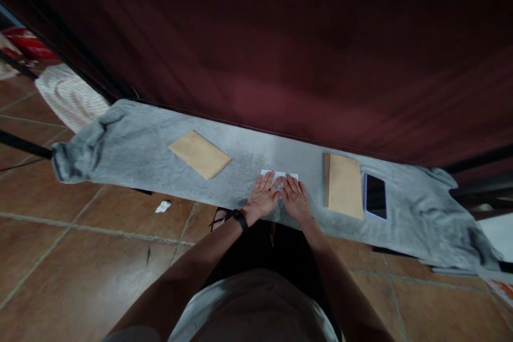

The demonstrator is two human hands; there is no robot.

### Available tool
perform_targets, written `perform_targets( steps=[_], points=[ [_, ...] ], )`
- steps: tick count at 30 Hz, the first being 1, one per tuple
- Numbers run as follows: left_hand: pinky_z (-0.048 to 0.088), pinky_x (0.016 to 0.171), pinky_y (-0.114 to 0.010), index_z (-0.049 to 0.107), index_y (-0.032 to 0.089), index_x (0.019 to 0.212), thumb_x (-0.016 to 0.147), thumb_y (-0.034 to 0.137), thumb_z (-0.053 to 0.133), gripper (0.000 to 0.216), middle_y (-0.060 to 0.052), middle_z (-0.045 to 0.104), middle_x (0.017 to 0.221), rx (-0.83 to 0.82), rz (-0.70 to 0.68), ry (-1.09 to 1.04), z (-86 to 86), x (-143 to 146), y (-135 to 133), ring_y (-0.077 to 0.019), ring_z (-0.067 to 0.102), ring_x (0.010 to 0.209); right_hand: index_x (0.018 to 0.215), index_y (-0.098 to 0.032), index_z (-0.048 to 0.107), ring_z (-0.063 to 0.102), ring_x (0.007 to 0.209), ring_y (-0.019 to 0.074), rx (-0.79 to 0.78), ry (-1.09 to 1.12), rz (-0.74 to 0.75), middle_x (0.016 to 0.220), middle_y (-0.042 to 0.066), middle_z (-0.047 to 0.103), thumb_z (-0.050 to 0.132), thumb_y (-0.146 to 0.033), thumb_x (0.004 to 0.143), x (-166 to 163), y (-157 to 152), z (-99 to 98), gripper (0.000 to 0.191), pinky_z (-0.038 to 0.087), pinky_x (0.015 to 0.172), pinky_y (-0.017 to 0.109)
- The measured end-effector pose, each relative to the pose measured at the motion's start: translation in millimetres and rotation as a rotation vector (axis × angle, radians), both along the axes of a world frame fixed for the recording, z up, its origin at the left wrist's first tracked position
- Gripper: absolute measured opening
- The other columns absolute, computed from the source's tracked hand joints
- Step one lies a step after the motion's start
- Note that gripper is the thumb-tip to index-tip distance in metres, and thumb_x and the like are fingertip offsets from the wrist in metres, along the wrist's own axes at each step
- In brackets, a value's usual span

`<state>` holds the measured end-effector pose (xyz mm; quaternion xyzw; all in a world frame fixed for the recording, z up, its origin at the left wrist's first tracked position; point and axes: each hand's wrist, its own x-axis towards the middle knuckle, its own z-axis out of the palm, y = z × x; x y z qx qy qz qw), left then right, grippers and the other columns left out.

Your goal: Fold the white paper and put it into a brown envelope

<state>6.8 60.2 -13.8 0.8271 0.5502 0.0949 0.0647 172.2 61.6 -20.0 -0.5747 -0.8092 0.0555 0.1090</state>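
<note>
A small folded white paper (289,176) lies on a long surface covered with grey cloth (140,144). My left hand (262,196) and my right hand (295,197) lie flat on the paper side by side, fingers stretched out and pressing it down. A dark band (239,218) circles my left wrist. Most of the paper is hidden under my fingers.
A brown envelope (199,154) lies to the left on the cloth. A stack of brown envelopes (343,185) and a dark-screened phone (375,196) lie to the right. A dark red curtain (280,37) hangs behind. A paper scrap (163,206) lies on the tiled floor.
</note>
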Motion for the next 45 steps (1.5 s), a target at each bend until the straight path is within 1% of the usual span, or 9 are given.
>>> perform_targets(
  steps=[7, 13, 17, 20, 25, 29, 36, 41, 45],
  points=[
    [0.017, 0.124, -0.044, 0.033, 0.008, 0.153, 0.102, 0.039, 0.03, 0.06, -0.014, 0.029, 0.162, 0.006, 0.086, 0.012, 2.8, -12.2, 7.2, -0.0241, 0.02, 0.152, 0.152, -0.021, 0.039, 0.034, 0.147, 0.025, 0.024, -0.016, -0.012, 0.161, 0.009, 0.031, 0.035, -0.037, 0.104, 6.0, 2.9, -2.9, 0.051, 0.023, 0.12, 0.046],
    [0.018, 0.124, -0.043, 0.032, 0.01, 0.154, 0.102, 0.046, 0.028, 0.063, -0.012, 0.032, 0.161, 0.024, 0.093, 0.021, 2.6, -25.3, 7.8, -0.0239, 0.023, 0.151, 0.154, -0.019, 0.035, 0.031, 0.148, 0.0263, 0.011, -0.037, -0.068, 0.162, 0.011, 0.03, 0.038, -0.043, 0.103, 22.0, 2.6, -4.0, 0.056, 0.022, 0.12, 0.045],
    [0.021, 0.122, -0.044, 0.036, 0.013, 0.152, 0.103, 0.041, 0.03, 0.058, -0.012, 0.036, 0.159, 0.011, 0.088, 0.025, 6.5, -30.3, 11.1, -0.0247, 0.03, 0.148, 0.154, -0.021, 0.035, 0.03, 0.148, 0.0251, -0.072, -0.039, -0.078, 0.161, 0.008, 0.033, 0.038, -0.042, 0.103, 33.2, 5.2, 1.4, 0.055, 0.021, 0.12, 0.043],
    [0.031, 0.116, -0.044, 0.045, 0.016, 0.147, 0.101, 0.032, 0.036, 0.05, -0.011, 0.046, 0.153, -0.034, 0.101, 0.017, 16.7, -32.4, 23.2, -0.0262, 0.042, 0.14, 0.152, -0.024, 0.039, 0.034, 0.145, 0.0246, -0.146, -0.018, -0.078, 0.16, 0.006, 0.037, 0.044, -0.041, 0.1, 36.4, 12.3, 11.6, 0.054, 0.023, 0.119, 0.042],
    [0.038, 0.109, -0.042, 0.058, 0.017, 0.13, 0.089, 0.02, 0.057, 0.042, -0.013, 0.058, 0.135, -0.171, 0.08, -0.035, 38.2, -33.3, 55.7, -0.0272, 0.052, 0.126, 0.149, -0.025, 0.044, 0.043, 0.136, 0.0269, -0.247, 0.019, -0.066, 0.154, 0.008, 0.043, 0.061, -0.033, 0.089, 34.7, 33.0, 32.1, 0.063, 0.029, 0.115, 0.042],
    [0.039, 0.107, -0.038, 0.064, 0.016, 0.111, 0.077, 0.02, 0.072, 0.036, -0.01, 0.066, 0.114, -0.227, 0.027, -0.056, 48.2, -33.0, 77.8, -0.0253, 0.057, 0.116, 0.145, -0.026, 0.048, 0.045, 0.132, 0.0291, -0.285, 0.025, -0.036, 0.146, 0.011, 0.049, 0.07, -0.029, 0.08, 31.2, 50.3, 42.9, 0.069, 0.03, 0.112, 0.043],
    [0.048, 0.086, -0.031, 0.062, 0.017, 0.08, 0.065, 0.015, 0.078, 0.022, -0.003, 0.065, 0.091, -0.275, 0.062, -0.096, 53.6, -30.0, 85.1, -0.0218, 0.062, 0.094, 0.127, -0.023, 0.062, 0.049, 0.126, 0.0282, -0.269, 0.056, 0.001, 0.137, 0.01, 0.055, 0.081, -0.025, 0.068, 26.9, 66.7, 53.3, 0.063, 0.035, 0.108, 0.041],
    [0.047, 0.073, -0.027, 0.058, 0.018, 0.082, 0.079, 0.016, 0.066, 0.009, -0.001, 0.064, 0.086, -0.245, 0.088, -0.161, 76.5, -27.2, 79.7, -0.0171, 0.061, 0.08, 0.125, -0.022, 0.063, 0.062, 0.113, 0.0226, -0.218, 0.124, -0.023, 0.122, 0.006, 0.068, 0.066, -0.016, 0.08, 26.1, 72.8, 66.9, 0.045, 0.045, 0.098, 0.035],
    [0.047, 0.083, -0.029, 0.055, 0.022, 0.087, 0.085, 0.012, 0.055, 0.01, -0.002, 0.062, 0.099, -0.029, -0.017, -0.268, 102.6, -31.4, 69.5, -0.0174, 0.06, 0.092, 0.132, -0.027, 0.06, 0.065, 0.111, 0.017, -0.092, 0.205, 0.023, 0.123, 0.001, 0.071, 0.051, -0.013, 0.092, 32.7, 68.4, 86.6, 0.043, 0.048, 0.098, 0.03]
  ],
)
